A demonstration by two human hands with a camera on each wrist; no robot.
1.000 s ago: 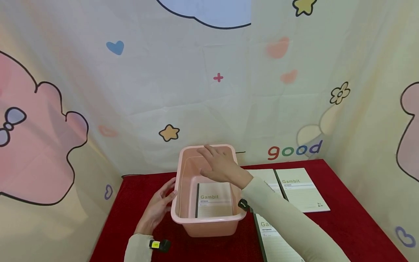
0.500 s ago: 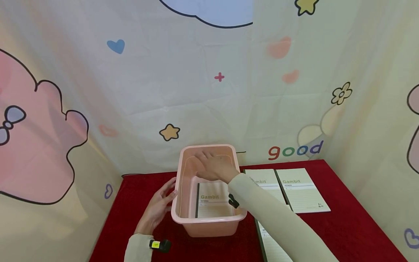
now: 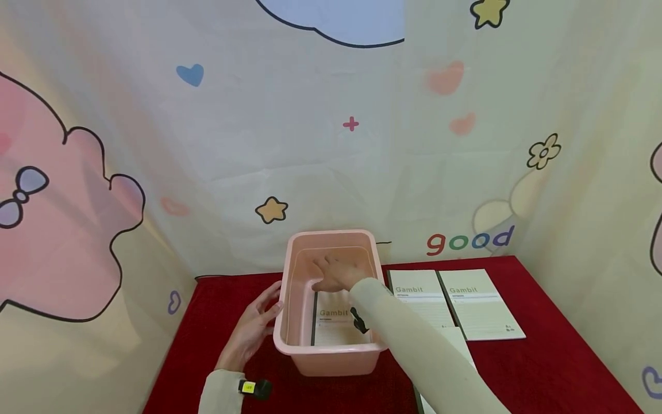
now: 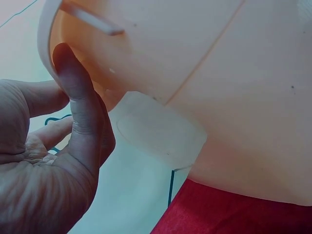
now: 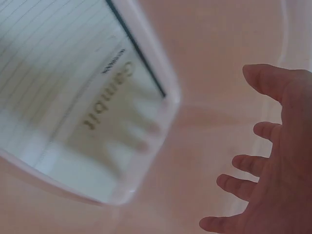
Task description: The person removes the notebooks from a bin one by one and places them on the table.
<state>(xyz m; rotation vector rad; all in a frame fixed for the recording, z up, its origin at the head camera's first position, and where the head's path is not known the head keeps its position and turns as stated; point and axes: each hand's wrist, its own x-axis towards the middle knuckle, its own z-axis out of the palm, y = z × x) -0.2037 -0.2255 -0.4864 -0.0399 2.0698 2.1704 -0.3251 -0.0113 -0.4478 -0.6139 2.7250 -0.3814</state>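
Observation:
A pink plastic tub point(image 3: 335, 363) stands on the red cloth, with a notebook point(image 3: 336, 333) marked "Gambit" lying in its bottom. My left hand point(image 3: 250, 329) is at the tub's left side, fingertips at the outer edge. In the left wrist view, a digit of this hand point(image 4: 80, 126) has its tip tucked beneath the rim lip. Inside the tub, my right hand point(image 3: 335, 275) has spread fingers and holds nothing. It covers part of the notebook's top edge in the head view. The right wrist view has the notebook's cover point(image 5: 92, 97) on the left, apart from these fingers point(image 5: 241, 187).
Right of the tub lie two more notebooks side by side, a nearer-left one point(image 3: 420, 290) and a right one point(image 3: 483, 302). Another notebook point(image 3: 459, 345) lies closer, mostly under my right sleeve. A patterned curtain point(image 3: 310, 172) hangs behind the red cloth point(image 3: 548, 345).
My right hand has sunk lower into the tub and its forearm has swung left, uncovering more of the notebooks on the right. My left hand has stayed at the tub's side.

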